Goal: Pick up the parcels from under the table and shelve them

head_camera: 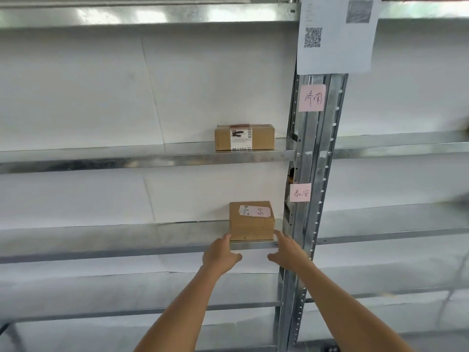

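A small brown cardboard parcel [251, 222] with a pink and white label stands at the right end of a metal shelf [127, 240], near its front edge. My left hand [222, 252] reaches up with its fingertips touching the parcel's lower left corner. My right hand [286, 250] is at the lower right corner, fingers straight and thumb spread. Neither hand wraps round the box. One level higher, a second brown parcel [244, 137] with a printed label rests on the shelf above [127, 158].
A galvanised upright post [312, 174] stands just right of the parcels, carrying two pink handwritten notes [311, 97] and a white sheet with a QR code [335, 34]. More metal shelves run above, below and on the right bay [393, 224]. White wall behind.
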`<state>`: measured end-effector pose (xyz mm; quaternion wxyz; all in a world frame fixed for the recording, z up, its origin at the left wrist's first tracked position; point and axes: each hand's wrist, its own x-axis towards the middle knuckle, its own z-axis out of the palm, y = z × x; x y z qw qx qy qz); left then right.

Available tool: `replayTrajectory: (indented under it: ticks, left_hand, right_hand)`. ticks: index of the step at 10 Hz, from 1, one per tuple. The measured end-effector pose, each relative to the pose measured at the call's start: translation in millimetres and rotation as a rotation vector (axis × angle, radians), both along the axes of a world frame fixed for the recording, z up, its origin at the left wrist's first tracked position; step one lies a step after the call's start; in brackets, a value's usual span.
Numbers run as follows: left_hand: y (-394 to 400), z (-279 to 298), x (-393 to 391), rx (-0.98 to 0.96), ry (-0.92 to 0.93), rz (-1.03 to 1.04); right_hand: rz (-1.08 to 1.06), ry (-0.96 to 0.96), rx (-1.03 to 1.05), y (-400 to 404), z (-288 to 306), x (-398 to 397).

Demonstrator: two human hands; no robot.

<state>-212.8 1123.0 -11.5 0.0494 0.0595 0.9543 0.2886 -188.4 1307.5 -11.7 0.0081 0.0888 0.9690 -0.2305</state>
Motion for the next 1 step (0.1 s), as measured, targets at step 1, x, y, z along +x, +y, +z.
replayTrajectory:
  ticks: [1]
  left_hand:
    - [-10.2,5.4,28.8,0.024,-0.012,0.023]
  right_hand:
    - [-0.016,-0.014,0.037,-12.4,3.5,29.8]
